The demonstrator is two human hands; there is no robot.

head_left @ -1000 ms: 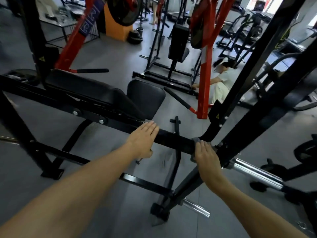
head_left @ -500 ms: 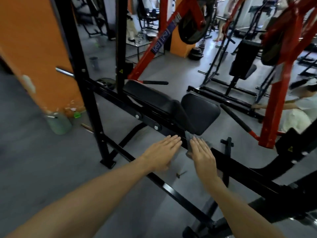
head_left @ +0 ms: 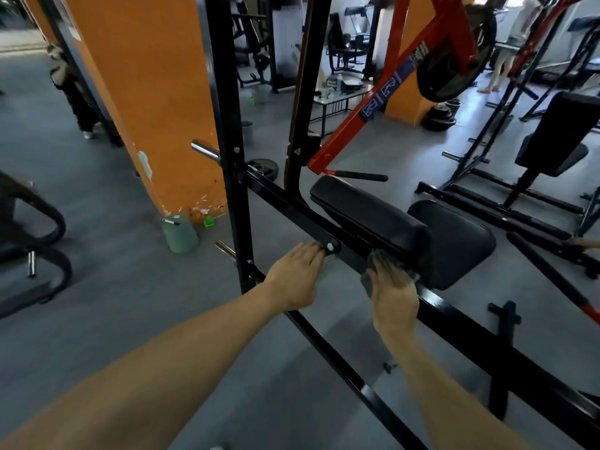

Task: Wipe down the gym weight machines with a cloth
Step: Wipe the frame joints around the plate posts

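A black weight machine fills the middle of the head view, with a long black frame bar (head_left: 292,206) running from upper left to lower right and a black padded bench (head_left: 370,211) above it. My right hand (head_left: 391,287) lies flat with straight fingers on a grey cloth (head_left: 368,280), pressing it against the bar just below the pad. My left hand (head_left: 297,274) rests flat on the same bar further left, fingertips by a white bolt head (head_left: 330,246).
An orange pillar (head_left: 156,108) stands at the left, with a green bucket (head_left: 179,233) and a green spray bottle (head_left: 208,220) at its foot. A black upright post (head_left: 229,125) rises beside my left hand. Red machine arms and black racks stand behind. People are at the far edges.
Both hands have slid leftward along the frame bar, the right one carrying the cloth from the right-hand joint to below the bench pad. My view has swung left toward the orange pillar.
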